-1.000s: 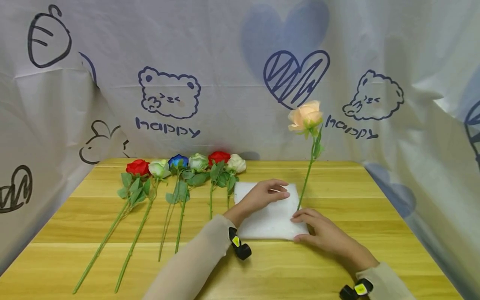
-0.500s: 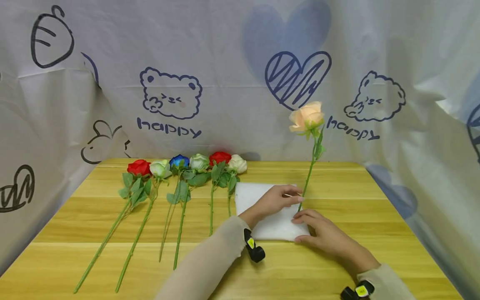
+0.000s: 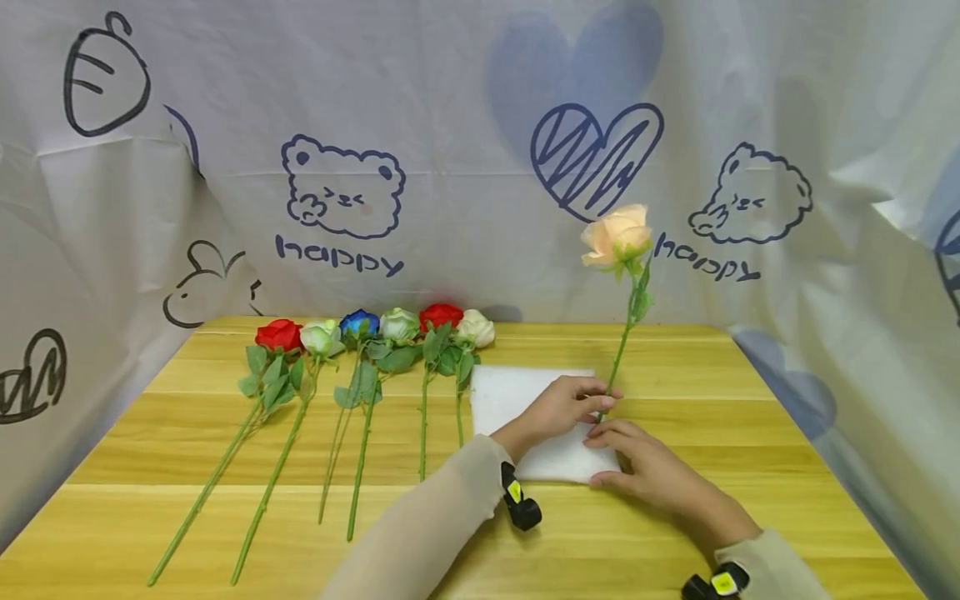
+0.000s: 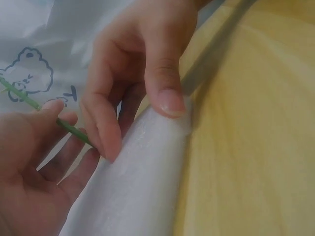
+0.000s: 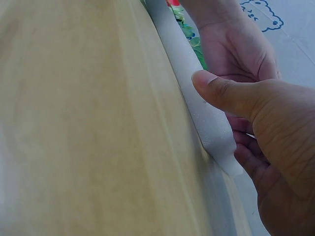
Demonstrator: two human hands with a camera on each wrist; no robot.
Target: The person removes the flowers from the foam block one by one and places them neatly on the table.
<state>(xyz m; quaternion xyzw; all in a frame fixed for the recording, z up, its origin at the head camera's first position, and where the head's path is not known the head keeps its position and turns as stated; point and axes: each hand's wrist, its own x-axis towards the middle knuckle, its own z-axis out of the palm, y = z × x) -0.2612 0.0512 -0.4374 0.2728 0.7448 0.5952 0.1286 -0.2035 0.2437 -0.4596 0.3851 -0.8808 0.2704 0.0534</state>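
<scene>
A peach rose (image 3: 617,236) stands nearly upright, its stem's lower end at the right side of a white foam block (image 3: 498,390) that lies on the table. My left hand (image 3: 558,408) pinches the green stem (image 4: 74,130) low down, between thumb and fingers. Just in front of it, my right hand (image 3: 652,467) grips the block's near right corner. The right thumb (image 5: 216,88) presses the front side of the foam, while the other fingers lie over its top, close to the stem. The stem's foot is hidden behind those fingers in the head view.
Several roses lie in a row on the wooden table (image 3: 750,467) to the left: a red rose (image 3: 279,336), a blue rose (image 3: 359,323), a white rose (image 3: 476,328) and others. A white curtain (image 3: 450,100) with drawings hangs behind the table.
My left hand has moved right across the foam block and taken hold of the rose's stem. The right hand has stayed at the corner; the rose has shifted slightly right.
</scene>
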